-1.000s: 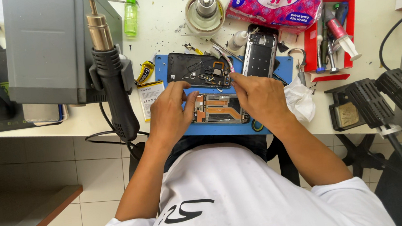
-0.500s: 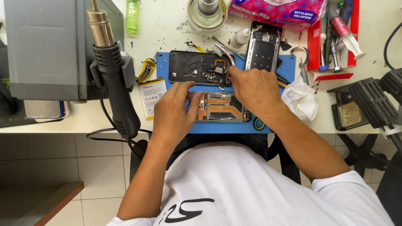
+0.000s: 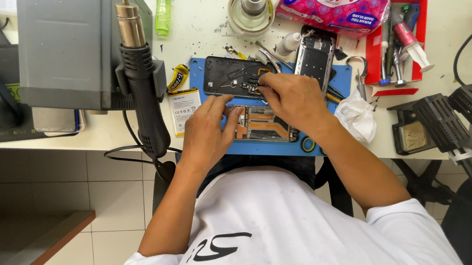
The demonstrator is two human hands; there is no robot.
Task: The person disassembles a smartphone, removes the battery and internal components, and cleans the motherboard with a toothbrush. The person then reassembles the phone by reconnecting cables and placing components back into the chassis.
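An opened phone (image 3: pixel 263 126) with copper-coloured insides lies on a blue work mat (image 3: pixel 282 145) at the desk's front edge. My left hand (image 3: pixel 208 128) grips the phone's left end with its fingertips. My right hand (image 3: pixel 295 97) reaches over the phone to a black phone panel (image 3: pixel 226 77) further back. Its fingertips are pinched together on a small part by an orange flex strip (image 3: pixel 264 72). The part itself is hidden by the fingers.
A second phone frame (image 3: pixel 313 56) leans at the mat's back right. Left of the mat, a hot-air gun (image 3: pixel 142 95) hangs on a grey station (image 3: pixel 67 50), beside a loose battery (image 3: pixel 183 106). Behind are a green bottle (image 3: pixel 162 12), a round holder (image 3: pixel 250 8), a pink tissue pack (image 3: pixel 332 1) and a red tool tray (image 3: pixel 400 41).
My right hand has moved from the opened phone up to the black panel behind it. My left hand stays at the phone's left end.
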